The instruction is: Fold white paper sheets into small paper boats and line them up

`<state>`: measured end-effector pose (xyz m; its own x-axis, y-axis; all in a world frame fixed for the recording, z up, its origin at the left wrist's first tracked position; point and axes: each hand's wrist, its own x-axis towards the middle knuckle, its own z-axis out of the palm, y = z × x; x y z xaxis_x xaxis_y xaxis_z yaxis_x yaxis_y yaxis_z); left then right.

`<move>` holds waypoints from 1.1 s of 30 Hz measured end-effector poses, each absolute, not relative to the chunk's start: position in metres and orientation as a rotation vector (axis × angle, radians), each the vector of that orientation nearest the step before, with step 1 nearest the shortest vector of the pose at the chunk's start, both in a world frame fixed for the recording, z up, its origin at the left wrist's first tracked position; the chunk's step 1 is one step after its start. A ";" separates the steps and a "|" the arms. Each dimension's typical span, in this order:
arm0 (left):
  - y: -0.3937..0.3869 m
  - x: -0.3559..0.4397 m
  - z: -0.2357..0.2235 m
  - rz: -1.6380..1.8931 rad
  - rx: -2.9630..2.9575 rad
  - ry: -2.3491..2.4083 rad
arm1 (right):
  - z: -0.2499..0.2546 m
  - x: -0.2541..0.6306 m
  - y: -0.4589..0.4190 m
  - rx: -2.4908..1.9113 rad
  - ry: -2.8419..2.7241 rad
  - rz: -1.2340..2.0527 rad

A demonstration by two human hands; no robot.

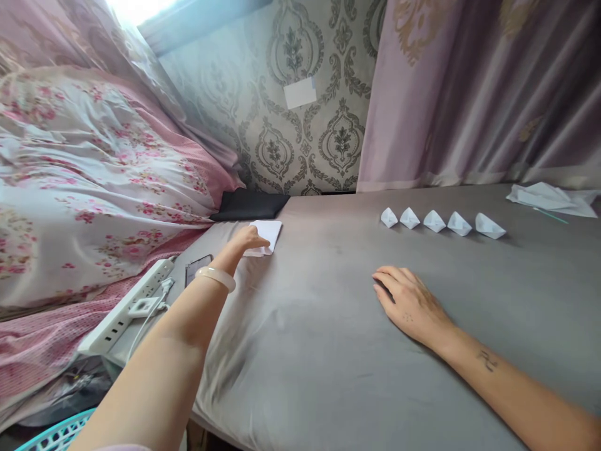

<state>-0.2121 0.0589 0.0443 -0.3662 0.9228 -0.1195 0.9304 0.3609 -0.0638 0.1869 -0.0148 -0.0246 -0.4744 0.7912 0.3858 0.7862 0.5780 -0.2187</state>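
Note:
Far out to the left, my left hand (250,238) is closed at the near left edge of a small stack of white paper (273,232); part of its grip is hidden behind the hand itself. A pale bangle (216,279) circles that wrist. My right hand (407,299) rests palm down on the grey sheet (319,338), holding nothing, its thumb apart from the fingers. Beyond it, several folded white paper boats (434,221) stand in a row.
Loose white paper (547,195) and a thin green stick (550,215) lie at the far right. Left are a black folded item (248,205), a phone (191,269), a white power strip (126,307) with plugged cables, and floral bedding (94,188). A patterned wall (305,138) rises behind.

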 end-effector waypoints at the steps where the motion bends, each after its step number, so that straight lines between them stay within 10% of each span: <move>1: 0.060 -0.212 0.046 -0.209 1.737 2.545 | -0.025 0.187 -0.015 -1.264 -2.362 0.015; 33: 0.077 -0.219 0.043 -0.249 1.664 2.438 | -0.025 0.187 -0.016 -1.238 -2.342 0.003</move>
<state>-0.2185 0.0766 0.0432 -0.3577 0.9023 -0.2407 0.9323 0.3599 -0.0365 0.1871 -0.0161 -0.0246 -0.4706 0.7775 0.4172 0.7765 0.5895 -0.2226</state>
